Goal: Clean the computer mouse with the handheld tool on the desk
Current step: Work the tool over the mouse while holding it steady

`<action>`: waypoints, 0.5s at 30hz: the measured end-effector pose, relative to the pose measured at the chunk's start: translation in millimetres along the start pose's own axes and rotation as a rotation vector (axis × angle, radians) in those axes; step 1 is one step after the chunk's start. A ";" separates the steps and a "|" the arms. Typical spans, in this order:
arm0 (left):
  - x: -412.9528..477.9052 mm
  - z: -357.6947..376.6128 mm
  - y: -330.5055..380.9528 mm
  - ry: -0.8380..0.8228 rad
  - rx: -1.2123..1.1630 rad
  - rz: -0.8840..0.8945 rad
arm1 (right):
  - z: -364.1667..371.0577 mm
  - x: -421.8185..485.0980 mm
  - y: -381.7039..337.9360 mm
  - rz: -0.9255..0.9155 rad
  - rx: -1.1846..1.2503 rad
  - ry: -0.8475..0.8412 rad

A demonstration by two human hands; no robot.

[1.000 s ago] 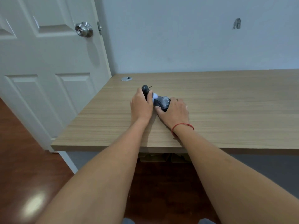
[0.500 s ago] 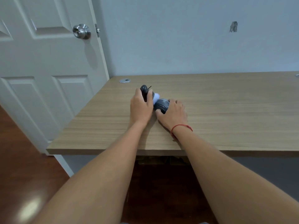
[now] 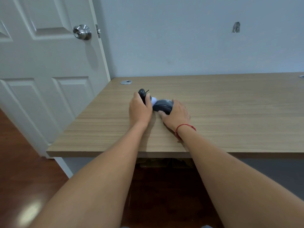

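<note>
A dark grey computer mouse (image 3: 163,105) lies on the wooden desk (image 3: 230,112), tilted onto its side. My right hand (image 3: 176,114) grips it from the right and near side. My left hand (image 3: 139,108) holds a black handheld cleaning tool (image 3: 142,94) whose pale, soft tip (image 3: 154,100) presses against the mouse's left end. A thin black loop sticks out of the tool's far end. Most of the tool's body is hidden inside my left fist.
A white door (image 3: 42,76) with a metal knob (image 3: 82,32) stands close to the desk's left end. Cable grommets sit in the desk at the back left (image 3: 126,82) and far right (image 3: 301,76). The desk's front edge (image 3: 115,153) is near my forearms.
The mouse has been turned in my right hand, so its dark rounded side now faces me. Both hands stay in the same spot on the desk.
</note>
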State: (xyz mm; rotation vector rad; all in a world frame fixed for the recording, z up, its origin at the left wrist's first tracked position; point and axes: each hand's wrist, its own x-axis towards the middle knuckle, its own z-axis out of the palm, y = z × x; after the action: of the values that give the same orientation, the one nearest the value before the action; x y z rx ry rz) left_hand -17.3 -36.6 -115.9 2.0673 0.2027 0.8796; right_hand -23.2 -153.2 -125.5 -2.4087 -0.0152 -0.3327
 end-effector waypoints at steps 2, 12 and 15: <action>-0.7 0.6 2.7 -0.024 -0.089 0.049 | -0.8 1.1 -0.4 0.019 0.014 0.009; 4.9 2.5 -6.4 -0.030 0.009 -0.076 | -8.8 5.1 2.7 -0.045 0.052 -0.162; 2.9 2.6 -7.3 -0.039 0.004 -0.064 | -14.3 5.4 1.5 0.023 0.138 -0.153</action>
State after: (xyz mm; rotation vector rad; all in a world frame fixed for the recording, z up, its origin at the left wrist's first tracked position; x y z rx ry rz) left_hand -12.3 -32.6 -121.0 2.0687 0.2484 0.8008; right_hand -21.2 -164.0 -114.8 -2.2896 -0.0775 -0.1318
